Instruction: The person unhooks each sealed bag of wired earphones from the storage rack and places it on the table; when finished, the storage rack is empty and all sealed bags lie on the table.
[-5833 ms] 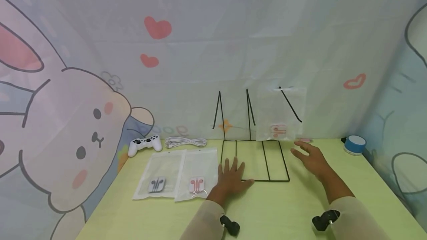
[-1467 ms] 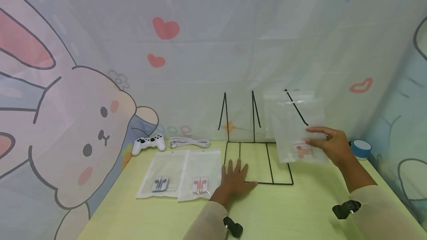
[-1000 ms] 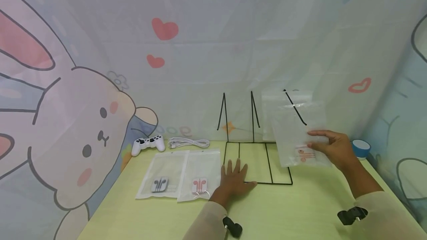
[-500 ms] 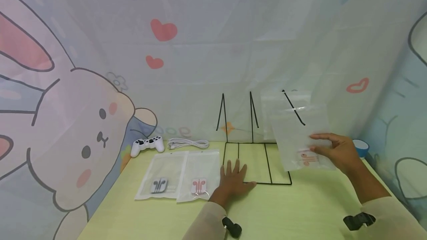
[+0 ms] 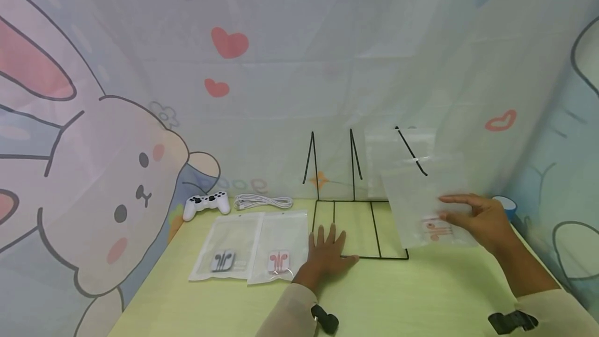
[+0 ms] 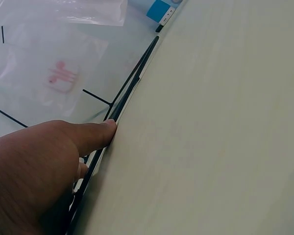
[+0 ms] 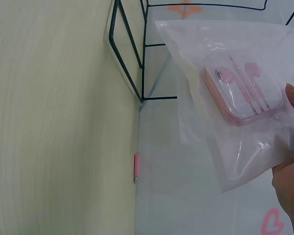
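My right hand (image 5: 486,225) pinches the right side of a clear plastic bag (image 5: 407,207) between thumb and fingers. Inside that bag lies a square case of pink earphones (image 7: 242,88). The black hook (image 5: 407,144) crosses in front of the bag's upper part; whether the hook still passes through it I cannot tell. A second clear bag (image 5: 375,163) hangs farther back on the same hook. My left hand (image 5: 326,256) rests with spread fingers on the base of the black wire rack (image 5: 388,258), and its thumb (image 6: 95,134) touches the front bar.
Two bagged earphone sets, one grey (image 5: 223,260) and one pink (image 5: 279,261), lie left of the rack. Behind them are a white game controller (image 5: 207,202) and a coiled white cable (image 5: 263,201). A blue roll (image 5: 506,204) stands at the right. Two bare hooks (image 5: 352,155) stand leftward.
The right hand, empty 5.8 seconds ago, now holds a bag of pink earphones. Lately it has drawn that bag down, right and nearer, off the rear bag. The left hand stays put.
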`<state>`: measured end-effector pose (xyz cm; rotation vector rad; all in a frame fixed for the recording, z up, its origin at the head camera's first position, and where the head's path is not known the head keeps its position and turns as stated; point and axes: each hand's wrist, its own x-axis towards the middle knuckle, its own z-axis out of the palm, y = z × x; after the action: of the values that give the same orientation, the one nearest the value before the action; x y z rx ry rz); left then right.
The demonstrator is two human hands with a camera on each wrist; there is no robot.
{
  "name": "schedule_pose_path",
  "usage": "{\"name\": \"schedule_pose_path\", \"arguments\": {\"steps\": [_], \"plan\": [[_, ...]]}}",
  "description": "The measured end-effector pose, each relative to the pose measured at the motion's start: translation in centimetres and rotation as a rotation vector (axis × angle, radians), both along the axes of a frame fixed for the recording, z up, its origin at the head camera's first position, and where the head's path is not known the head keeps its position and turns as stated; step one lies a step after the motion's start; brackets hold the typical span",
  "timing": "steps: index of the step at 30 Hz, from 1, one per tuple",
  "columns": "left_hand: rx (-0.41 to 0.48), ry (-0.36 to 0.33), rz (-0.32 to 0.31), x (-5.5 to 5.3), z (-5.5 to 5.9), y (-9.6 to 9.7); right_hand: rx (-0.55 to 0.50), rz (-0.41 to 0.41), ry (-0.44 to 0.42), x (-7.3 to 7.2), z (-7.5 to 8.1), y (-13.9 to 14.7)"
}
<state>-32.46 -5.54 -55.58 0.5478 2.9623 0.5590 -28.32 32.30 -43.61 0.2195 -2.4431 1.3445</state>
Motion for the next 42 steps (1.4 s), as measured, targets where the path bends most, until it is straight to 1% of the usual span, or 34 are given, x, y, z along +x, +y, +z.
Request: {"name": "schedule_pose_path", "arguments": {"steps": [2, 5, 10, 12, 15, 17, 21, 26, 32, 38, 42], "plan": [[-0.005, -0.001, 0.006, 0.0, 0.0, 0.0, -0.015, 0.01, 0.0, 0.3, -0.1, 0.0], [-0.022, -0.005, 0.004, 0.2, 0.4, -0.1, -0.025, 0.023, 0.005, 0.7, -0.2, 0.0], [-0.041, -0.012, 0.004, 0.4, 1.0, 0.0, -0.057, 0.025, -0.03, 1.4, -0.4, -0.2], [-0.046, -0.013, 0.005, 0.4, 0.8, 0.1, -0.059, 0.028, -0.018, 1.6, -0.5, -0.4], [-0.048, -0.009, 0.005, 0.2, 0.6, 0.1, -0.053, 0.036, 0.041, 1.9, -0.7, -0.6], [-0.045, -0.019, 0.003, 0.0, 0.3, 0.1, -0.06, 0.039, 0.08, 2.1, -0.8, -0.7], [-0.032, -0.025, 0.004, -0.3, -0.2, 0.1, -0.082, 0.039, 0.114, 2.5, -1.0, -0.9], [-0.032, -0.016, 0.01, -0.7, -0.7, 0.1, -0.074, 0.025, 0.154, 3.0, -1.0, -1.0], [-0.038, -0.014, 0.01, -0.7, -0.7, 0.1, -0.107, 0.019, 0.173, 3.5, -1.1, -1.1], [-0.048, -0.009, 0.011, -0.9, -0.8, 0.1, -0.108, 0.027, 0.21, 3.8, -1.2, -1.1], [-0.049, -0.015, 0.011, -1.0, -0.9, 0.1, -0.124, 0.032, 0.203, 4.0, -1.2, -1.0]]}}
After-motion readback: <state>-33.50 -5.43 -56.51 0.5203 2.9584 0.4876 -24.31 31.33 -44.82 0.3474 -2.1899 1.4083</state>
